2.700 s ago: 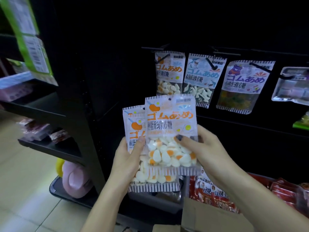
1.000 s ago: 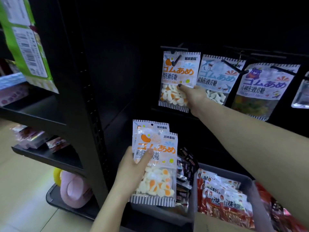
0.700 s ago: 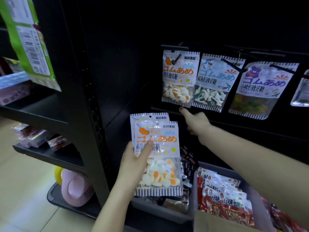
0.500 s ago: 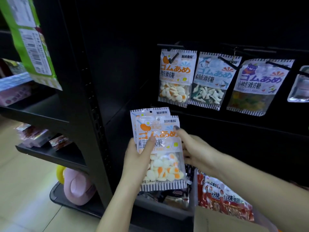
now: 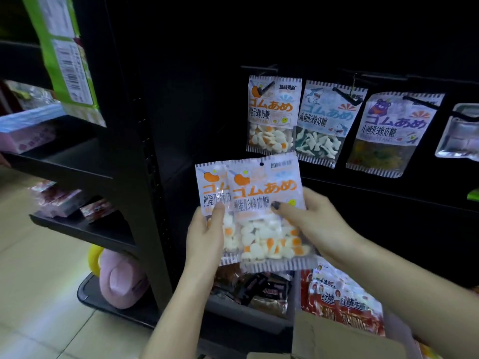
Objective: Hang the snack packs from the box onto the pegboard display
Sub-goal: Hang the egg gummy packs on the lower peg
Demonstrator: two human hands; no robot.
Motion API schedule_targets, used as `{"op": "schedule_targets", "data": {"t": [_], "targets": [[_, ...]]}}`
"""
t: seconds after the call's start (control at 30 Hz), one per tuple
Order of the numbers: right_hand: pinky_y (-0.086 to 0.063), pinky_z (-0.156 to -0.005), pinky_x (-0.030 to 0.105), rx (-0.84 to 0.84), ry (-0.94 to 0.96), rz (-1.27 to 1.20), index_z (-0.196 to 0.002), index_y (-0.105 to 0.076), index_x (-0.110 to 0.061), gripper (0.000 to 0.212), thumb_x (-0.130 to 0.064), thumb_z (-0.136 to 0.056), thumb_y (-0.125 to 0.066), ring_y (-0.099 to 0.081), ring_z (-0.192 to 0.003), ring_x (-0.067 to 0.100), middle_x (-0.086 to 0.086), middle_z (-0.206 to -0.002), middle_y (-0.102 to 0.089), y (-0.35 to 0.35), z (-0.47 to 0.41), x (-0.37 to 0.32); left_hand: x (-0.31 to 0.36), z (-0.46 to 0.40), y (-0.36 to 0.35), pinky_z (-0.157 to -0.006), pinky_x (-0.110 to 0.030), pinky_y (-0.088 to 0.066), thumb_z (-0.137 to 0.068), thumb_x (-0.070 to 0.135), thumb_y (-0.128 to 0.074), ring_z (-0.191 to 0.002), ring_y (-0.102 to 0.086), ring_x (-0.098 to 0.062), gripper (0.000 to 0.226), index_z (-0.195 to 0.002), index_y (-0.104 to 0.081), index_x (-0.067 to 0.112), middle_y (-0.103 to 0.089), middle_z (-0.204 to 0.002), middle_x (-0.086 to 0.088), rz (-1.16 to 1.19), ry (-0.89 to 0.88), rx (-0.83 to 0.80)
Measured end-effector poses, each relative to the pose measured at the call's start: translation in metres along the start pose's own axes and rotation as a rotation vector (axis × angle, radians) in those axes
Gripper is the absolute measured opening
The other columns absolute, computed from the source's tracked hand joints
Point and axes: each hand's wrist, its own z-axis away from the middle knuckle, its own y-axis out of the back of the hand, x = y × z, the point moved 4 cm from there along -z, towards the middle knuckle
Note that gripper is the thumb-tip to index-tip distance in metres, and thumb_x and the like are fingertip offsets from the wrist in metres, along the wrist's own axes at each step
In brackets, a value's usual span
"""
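Two egg-gummy snack packs overlap in front of me. My right hand [image 5: 308,224] pinches the front pack [image 5: 267,203], thumb on its face. My left hand [image 5: 206,237] holds the rear pack [image 5: 211,187] from the left, thumb on its front. On the black pegboard [image 5: 337,47] above, an identical egg pack [image 5: 272,112] hangs on the leftmost peg. A shark-gummy pack [image 5: 326,123] and a bear-gummy pack [image 5: 391,133] hang to its right. A corner of the cardboard box [image 5: 337,340] shows at the bottom.
A grey bin [image 5: 248,310] below holds dark wrapped snacks; red packs [image 5: 344,304] fill the one beside it. Black shelves [image 5: 77,161] with pink boxes stand left, a green bag [image 5: 64,55] hanging above. A silver pack [image 5: 458,136] hangs far right. Pink and yellow object [image 5: 119,278] sits low.
My right hand let go of the pack it hung on the leftmost peg, came down, and now pinches the front pack of the stack. That pack has slid right off the rear one.
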Motion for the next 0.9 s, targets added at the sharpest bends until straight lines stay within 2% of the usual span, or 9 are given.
{"op": "schedule_targets", "data": {"t": [0.07, 0.1, 0.17, 0.27, 0.37, 0.43, 0.6, 0.8, 0.9], "targets": [[-0.059, -0.064, 0.032, 0.036, 0.081, -0.036, -0.105, -0.075, -0.026, 0.013, -0.016, -0.098, -0.068, -0.075, -0.079, 0.016, -0.004, -0.098, -0.08, 0.004, -0.001, -0.021, 0.0, -0.001, 0.003, -0.091, -0.031, -0.054, -0.106, 0.043, -0.054, -0.106, -0.069, -0.005, 0.02, -0.117, -0.068, 0.035, -0.075, -0.113, 0.013, -0.024, -0.022, 0.036], [-0.058, -0.063, 0.032, 0.033, 0.107, -0.059, -0.104, -0.075, -0.025, 0.013, -0.016, -0.098, -0.069, -0.075, -0.078, 0.017, -0.003, -0.098, -0.08, 0.004, -0.001, -0.032, 0.001, -0.001, 0.003, -0.087, -0.031, -0.054, -0.106, 0.042, -0.054, -0.103, -0.069, -0.005, 0.019, -0.115, -0.069, 0.034, -0.075, -0.11, 0.013, -0.037, -0.031, 0.044], [-0.064, -0.071, 0.049, 0.021, 0.132, -0.137, -0.105, -0.075, -0.025, 0.012, -0.017, -0.098, -0.069, -0.077, -0.087, 0.03, 0.003, -0.103, -0.08, 0.001, -0.001, -0.05, 0.0, -0.001, 0.002, -0.089, -0.034, -0.057, -0.107, 0.041, -0.053, -0.103, -0.071, -0.006, 0.02, -0.116, -0.069, 0.032, -0.076, -0.108, 0.013, -0.053, -0.04, 0.039], [-0.057, -0.084, 0.068, 0.024, 0.14, -0.258, -0.116, -0.07, -0.015, 0.019, -0.018, -0.098, -0.069, -0.073, -0.102, 0.041, 0.012, -0.113, -0.078, -0.006, -0.003, -0.065, -0.005, -0.003, 0.0, -0.087, -0.035, -0.058, -0.108, 0.028, -0.052, -0.103, -0.071, -0.009, 0.018, -0.117, -0.067, 0.03, -0.075, -0.109, 0.01, -0.076, -0.019, 0.017], [-0.052, -0.087, 0.074, 0.033, 0.13, -0.325, -0.121, -0.068, -0.011, 0.025, -0.019, -0.098, -0.069, -0.072, -0.106, 0.043, 0.016, -0.116, -0.076, -0.014, -0.008, -0.073, -0.004, -0.003, 0.0, -0.075, -0.026, -0.05, -0.105, 0.01, -0.046, -0.1, -0.068, -0.008, 0.031, -0.105, -0.064, 0.035, -0.072, -0.105, 0.01, -0.118, -0.024, 0.016], [-0.052, -0.087, 0.075, 0.039, 0.113, -0.341, -0.122, -0.067, -0.01, 0.026, -0.017, -0.098, -0.069, -0.074, -0.101, 0.04, 0.017, -0.116, -0.076, -0.016, -0.012, -0.075, -0.003, -0.003, 0.001, -0.08, -0.031, -0.055, -0.105, 0.011, -0.046, -0.101, -0.069, -0.011, 0.031, -0.104, -0.064, 0.035, -0.073, -0.106, 0.008, -0.12, -0.017, 0.016], [-0.055, -0.087, 0.067, 0.033, 0.103, -0.377, -0.122, -0.067, -0.007, 0.025, -0.015, -0.099, -0.067, -0.074, -0.089, 0.03, 0.016, -0.115, -0.076, -0.022, -0.021, -0.077, -0.006, -0.004, 0.001, -0.094, -0.046, -0.059, -0.104, 0.022, -0.054, -0.103, -0.072, -0.015, 0.02, -0.104, -0.068, 0.037, -0.076, -0.104, 0.006, -0.086, 0.008, 0.016], [-0.062, -0.085, 0.05, 0.047, 0.121, -0.433, -0.122, -0.068, -0.006, 0.024, -0.009, -0.098, -0.067, -0.076, -0.1, 0.03, 0.012, -0.115, -0.077, -0.028, -0.03, -0.077, -0.007, -0.006, 0.001, -0.079, -0.032, -0.053, -0.104, 0.026, -0.058, -0.1, -0.071, -0.016, 0.012, -0.11, -0.068, 0.026, -0.075, -0.102, 0.003, -0.062, 0.021, 0.004], [-0.062, -0.087, 0.048, 0.065, 0.103, -0.464, -0.122, -0.068, -0.005, 0.026, -0.009, -0.097, -0.068, -0.075, -0.103, 0.032, 0.012, -0.115, -0.077, -0.029, -0.033, -0.074, -0.008, -0.007, 0.001, -0.081, -0.033, -0.055, -0.104, 0.027, -0.058, -0.1, -0.072, -0.014, 0.014, -0.113, -0.068, 0.027, -0.076, -0.104, 0.005, -0.056, 0.021, -0.013]]}}
